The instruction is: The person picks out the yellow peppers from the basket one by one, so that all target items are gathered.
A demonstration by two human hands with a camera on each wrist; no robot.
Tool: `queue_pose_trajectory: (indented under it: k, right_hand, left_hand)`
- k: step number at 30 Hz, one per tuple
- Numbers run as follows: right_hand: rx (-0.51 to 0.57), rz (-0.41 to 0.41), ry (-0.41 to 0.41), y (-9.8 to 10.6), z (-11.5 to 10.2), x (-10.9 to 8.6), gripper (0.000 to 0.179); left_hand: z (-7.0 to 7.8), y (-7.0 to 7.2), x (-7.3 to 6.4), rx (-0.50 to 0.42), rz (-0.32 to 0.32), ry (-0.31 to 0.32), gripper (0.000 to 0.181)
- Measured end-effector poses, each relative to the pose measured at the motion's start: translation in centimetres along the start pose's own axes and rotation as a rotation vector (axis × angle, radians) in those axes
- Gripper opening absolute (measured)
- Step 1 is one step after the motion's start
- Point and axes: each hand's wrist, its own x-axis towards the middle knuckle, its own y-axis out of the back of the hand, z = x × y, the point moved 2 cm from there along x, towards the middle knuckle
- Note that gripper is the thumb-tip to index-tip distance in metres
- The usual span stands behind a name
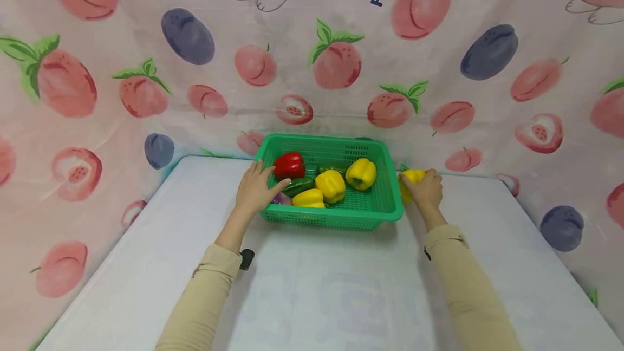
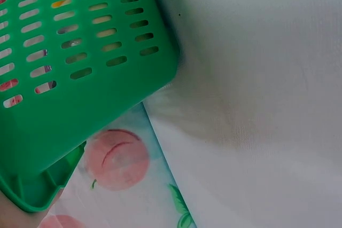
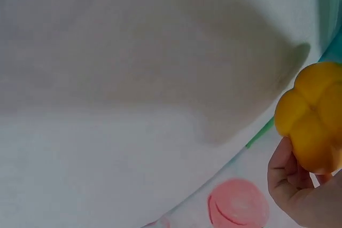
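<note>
Beside the right end of the green basket, my right hand grips a yellow bell pepper. Its lobed end faces the right wrist camera. My left hand rests at the basket's left rim, fingers spread and thumb reaching over the inside. Within the basket lie a red bell pepper, yellow bell peppers, dark green cucumber-like vegetables and a purple vegetable, partly hidden by the front wall. In the left wrist view the slotted basket wall covers most of the left hand.
The basket stands at the back of a white-covered table. Behind it hangs a fruit-printed cloth, close to the table's back edge. A small black object shows by the left wrist.
</note>
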Motion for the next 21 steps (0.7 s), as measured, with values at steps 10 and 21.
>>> queue_pose_trajectory:
  k: [10,21]
  right_hand:
    - [-0.074,-0.091,-0.027,-1.5,0.1,0.2,0.073]
    - [-0.011,-0.182,-0.151,-0.8,-0.6,1.1,0.085]
  left_hand:
    - [-0.2,-0.2,-0.5,-0.013,-0.008,0.003,0.075]
    - [0.0,0.0,0.0,0.002,0.006,-0.005,0.075]
